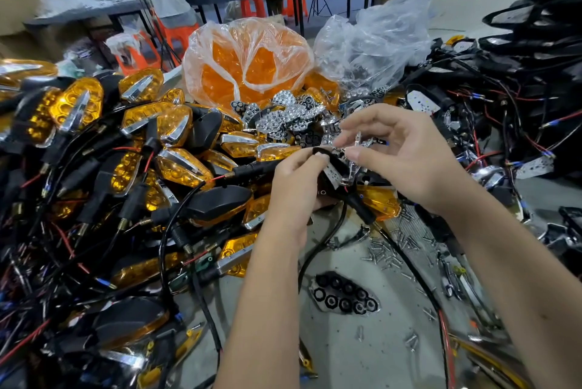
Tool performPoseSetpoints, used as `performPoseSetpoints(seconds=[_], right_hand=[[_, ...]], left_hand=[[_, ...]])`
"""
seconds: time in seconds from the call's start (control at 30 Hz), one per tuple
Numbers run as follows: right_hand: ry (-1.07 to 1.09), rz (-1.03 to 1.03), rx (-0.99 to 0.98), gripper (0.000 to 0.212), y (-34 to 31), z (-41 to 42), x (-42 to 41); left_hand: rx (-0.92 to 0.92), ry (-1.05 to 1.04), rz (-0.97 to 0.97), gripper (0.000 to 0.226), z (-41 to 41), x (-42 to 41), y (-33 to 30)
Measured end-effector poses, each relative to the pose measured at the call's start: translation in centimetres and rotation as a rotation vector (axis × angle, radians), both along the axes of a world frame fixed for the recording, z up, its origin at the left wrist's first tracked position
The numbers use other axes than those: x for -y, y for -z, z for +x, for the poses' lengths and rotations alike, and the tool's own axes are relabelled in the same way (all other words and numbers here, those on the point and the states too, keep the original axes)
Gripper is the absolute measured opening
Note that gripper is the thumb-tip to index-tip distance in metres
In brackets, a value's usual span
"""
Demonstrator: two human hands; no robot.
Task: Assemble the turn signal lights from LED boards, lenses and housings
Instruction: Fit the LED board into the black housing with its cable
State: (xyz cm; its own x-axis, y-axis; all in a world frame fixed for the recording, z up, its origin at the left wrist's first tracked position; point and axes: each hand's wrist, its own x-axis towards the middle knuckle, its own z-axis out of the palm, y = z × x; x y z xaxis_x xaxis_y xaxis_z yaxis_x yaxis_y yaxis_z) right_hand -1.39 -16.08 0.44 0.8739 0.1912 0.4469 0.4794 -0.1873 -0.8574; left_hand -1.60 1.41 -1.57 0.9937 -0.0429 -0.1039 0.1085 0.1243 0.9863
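Many finished lights (176, 136) crowd leftward.

Both forearms and hands, left (294, 182) and right (406, 152), are bare: no sleeves, gloves, rings or watch.

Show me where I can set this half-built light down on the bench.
Bare bench lies below the hands, between the loose reflector plate and the near edge, though stray screws dot its right side. Finished amber lights crowd the left, wired housings the right.
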Motion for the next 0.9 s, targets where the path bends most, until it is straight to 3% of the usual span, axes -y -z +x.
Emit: performPoseSetpoints(seconds=[0.13, 0.2, 0.27, 0.37, 0.47, 0.6, 0.8, 0.9], right_hand=[[0.145, 0.121, -0.037, 0.026, 0.3, 0.6, 0.0], [0.234, 0.195, -0.141, 0.036, 0.5, 1.1, 0.0], [0.294, 0.131, -0.264, 0.036, 0.8, 1.3, 0.1], [0.201, -0.136, -0.376, 0.02, 1.0, 0.9, 0.0], [0.065, -0.301, -0.34, 0.022, 0.9, 0.4, -0.5], [-0.033, -0.242, -0.33, 0.011, 0.9, 0.1, -1.0], [-0.012, -0.28, -0.322, 0.021, 1.2, 0.3, -0.6], [-0.007, -0.255, -0.336, 0.015, 1.2, 0.3, -0.5]], left_hand=[[0.03, -0.006, 0.099, 0.028, -0.1, 0.4, 0.4], [0.027, -0.039, 0.112, 0.033, 0.0, 0.4, 0.4], [0.053, -0.068, 0.094, 0.032, 0.1, 0.3, 0.3], [0.11, -0.083, 0.033, 0.025, 0.1, -0.1, 0.2], [0.155, -0.085, -0.015, 0.018, -0.1, -0.2, 0.0], [0.134, -0.099, -0.082, 0.019, -0.2, 0.0, -0.2], [0.083, -0.083, -0.068, 0.019, -0.2, 0.0, -0.2], [0.075, -0.049, -0.066, 0.021, -0.1, -0.3, -0.3]])
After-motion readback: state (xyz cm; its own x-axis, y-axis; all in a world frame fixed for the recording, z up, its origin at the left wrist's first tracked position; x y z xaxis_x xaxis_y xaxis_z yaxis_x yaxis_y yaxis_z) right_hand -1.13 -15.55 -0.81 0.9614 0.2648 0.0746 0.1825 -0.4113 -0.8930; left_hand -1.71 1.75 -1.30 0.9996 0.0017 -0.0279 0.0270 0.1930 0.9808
